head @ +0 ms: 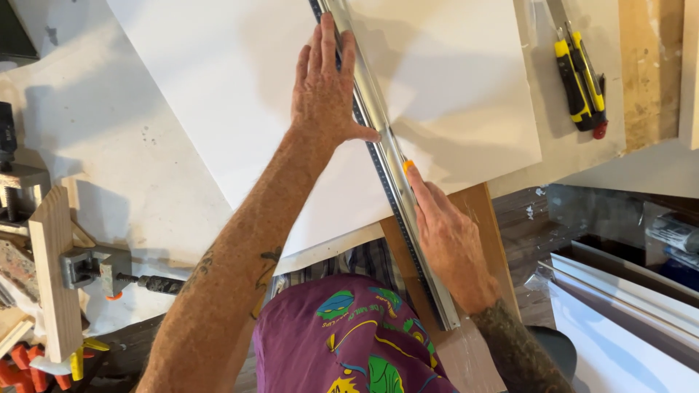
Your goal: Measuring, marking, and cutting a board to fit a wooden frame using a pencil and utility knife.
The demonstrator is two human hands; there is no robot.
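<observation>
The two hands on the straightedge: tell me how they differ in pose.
The left hand lies flat and spread, pressing the metal straightedge onto the white board. The right hand is curled around a small orange-tipped tool, nearer the board's edge. Both sit along the straightedge.

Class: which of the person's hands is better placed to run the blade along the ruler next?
Probably the right hand: it holds the yellow-tipped cutter against the metal ruler. The left hand presses flat on the ruler.

A ruler [386,156] lies on the board [240,80], two utility knives [580,76] right of it.
</observation>
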